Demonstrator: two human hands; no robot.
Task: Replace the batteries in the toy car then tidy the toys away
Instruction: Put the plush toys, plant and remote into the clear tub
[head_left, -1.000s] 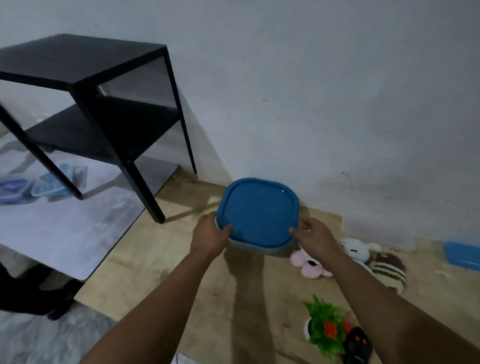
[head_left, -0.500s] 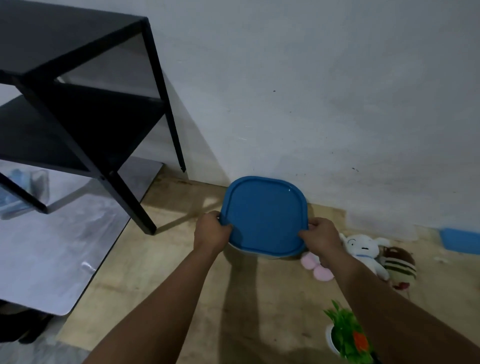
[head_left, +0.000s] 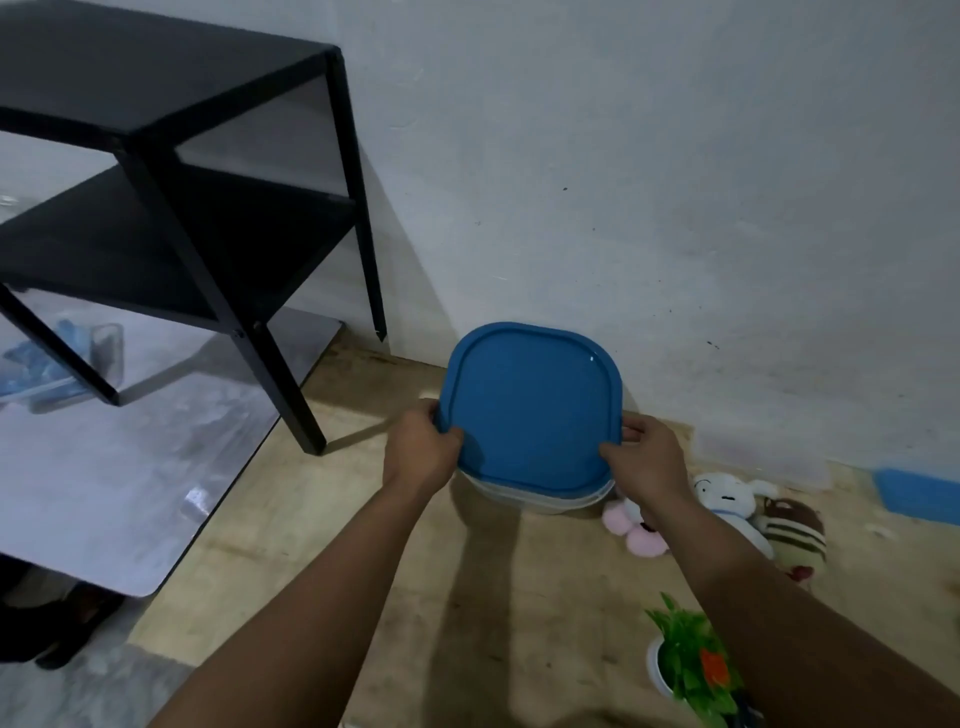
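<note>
Your left hand (head_left: 422, 453) and right hand (head_left: 649, 460) grip the blue lid (head_left: 530, 405) on the clear container (head_left: 545, 500), fingers (head_left: 635, 432) curled over opposite edges, beside plush toys (head_left: 727, 499).

The blue lid (head_left: 530, 405) looks like smooth plastic with a slight sheen, catching a small glint near its far corner, and the tub (head_left: 545, 500) under it is cloudy, see-through plastic. The black shelf unit (head_left: 171, 171) has a flat matt finish, could be painted metal or wood, hard to tell. The floor (head_left: 322, 545) is pale, scuffed, raw-looking wood board. The sheet (head_left: 104, 467) under the shelf unit is shiny and reflective. The white bunny (head_left: 727, 499), pink toy (head_left: 636, 530) and striped toy (head_left: 795, 535) all look soft and plush. The wall (head_left: 675, 182) is rough, chalky paint.
</note>
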